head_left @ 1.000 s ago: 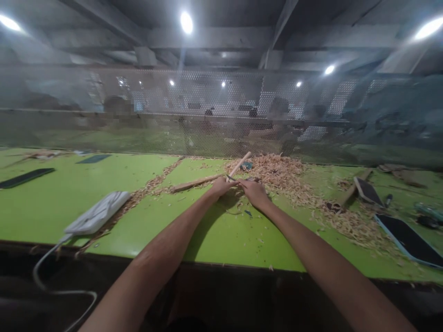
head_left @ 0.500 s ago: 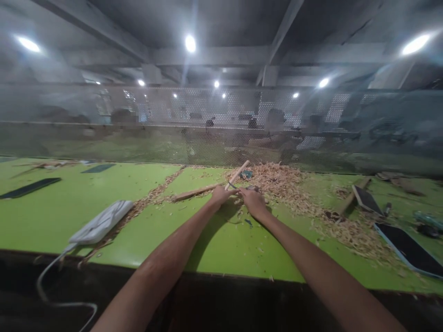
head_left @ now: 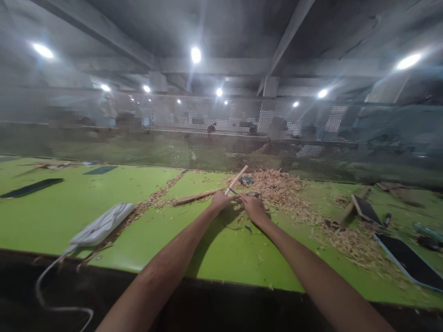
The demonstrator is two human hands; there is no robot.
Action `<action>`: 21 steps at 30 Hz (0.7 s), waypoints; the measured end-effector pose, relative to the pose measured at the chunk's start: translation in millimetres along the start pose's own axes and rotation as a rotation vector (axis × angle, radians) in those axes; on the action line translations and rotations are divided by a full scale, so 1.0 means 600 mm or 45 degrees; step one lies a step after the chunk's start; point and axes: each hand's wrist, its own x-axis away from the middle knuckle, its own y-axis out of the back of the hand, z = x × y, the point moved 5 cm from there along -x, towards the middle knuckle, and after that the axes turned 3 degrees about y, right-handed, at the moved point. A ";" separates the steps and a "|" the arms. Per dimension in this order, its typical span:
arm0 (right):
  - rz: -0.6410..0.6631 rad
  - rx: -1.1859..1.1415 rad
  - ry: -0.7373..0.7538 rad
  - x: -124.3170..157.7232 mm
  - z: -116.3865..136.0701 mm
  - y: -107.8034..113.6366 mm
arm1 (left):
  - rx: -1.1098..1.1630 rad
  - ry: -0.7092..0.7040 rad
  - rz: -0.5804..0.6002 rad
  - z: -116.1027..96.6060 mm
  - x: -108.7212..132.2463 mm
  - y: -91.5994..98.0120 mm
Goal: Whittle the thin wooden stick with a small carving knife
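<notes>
My left hand (head_left: pixel 221 200) is closed around the lower end of a pale wooden stick (head_left: pixel 237 179), which slants up and away to the right. Close beside it, my right hand (head_left: pixel 255 208) is closed too, its fingertips meeting the left hand's thumb. Between the hands a thin, dark, blade-like strip (head_left: pixel 233 190) crosses the stick. My right fingers seem to hold its near end, but its handle is hidden and I cannot make out its kind. A flat wooden piece (head_left: pixel 195 197) lies just left of my left hand. Curled wood shavings (head_left: pixel 282 184) are heaped beyond the right hand.
A white power strip (head_left: pixel 102 225) with a cable lies on the green tabletop (head_left: pixel 155 249) at left. To the right are a phone (head_left: pixel 410 260), a dark sanding-block-like piece (head_left: pixel 367 210) and a wooden bar (head_left: pixel 353 203). A perforated screen (head_left: pixel 221 147) stands behind.
The camera view has tilted slightly, so the scene sits a little lower. Both hands stay together at the stick, with only slight movement.
</notes>
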 end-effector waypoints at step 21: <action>0.072 0.058 -0.060 0.008 0.009 0.011 | -0.223 -0.039 -0.094 0.000 -0.005 0.002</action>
